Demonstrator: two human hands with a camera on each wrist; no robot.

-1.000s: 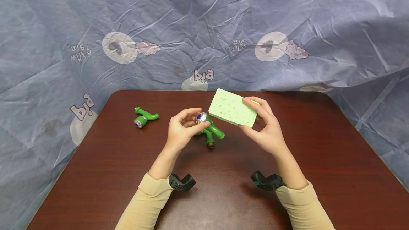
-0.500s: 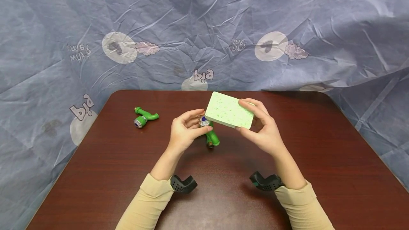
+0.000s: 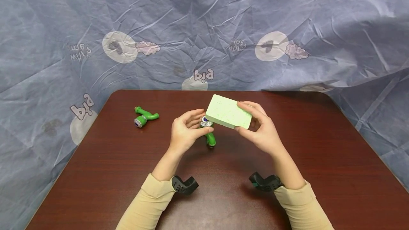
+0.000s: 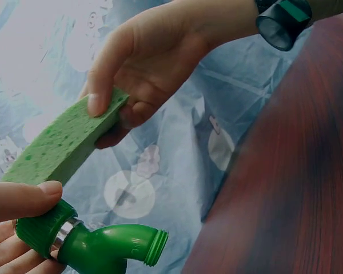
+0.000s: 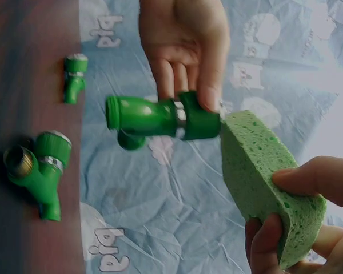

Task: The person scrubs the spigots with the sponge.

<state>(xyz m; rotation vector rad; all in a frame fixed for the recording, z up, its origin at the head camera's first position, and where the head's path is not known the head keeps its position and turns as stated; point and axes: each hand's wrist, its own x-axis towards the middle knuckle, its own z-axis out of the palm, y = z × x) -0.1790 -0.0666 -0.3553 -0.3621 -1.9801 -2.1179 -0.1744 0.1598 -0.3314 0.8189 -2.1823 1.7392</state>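
Note:
My left hand [image 3: 183,130] holds a green plastic tap [image 5: 148,117] by its ribbed knob, fingers beneath and thumb on top. The knob's clear faceted end with a blue centre shows in the head view. In my right hand [image 3: 263,130] is a pale green speckled sponge [image 3: 227,111], pinched between thumb and fingers at its right end. The sponge's free end meets the knob's end face in the right wrist view. Both things are held up over the table. From above, the sponge covers part of the knob.
Another green tap [image 3: 145,116] lies on the table [image 3: 287,173] at the far left. A further tap with a brass-threaded end [image 5: 43,177] rests below the held one, mostly hidden in the head view. A blue-grey printed cloth [image 3: 204,27] hangs behind the table.
The sponge has moved left and slightly down, now overlapping the tap's knob. My left hand has shifted slightly right, and the held tap's spout has swung to point more toward me.

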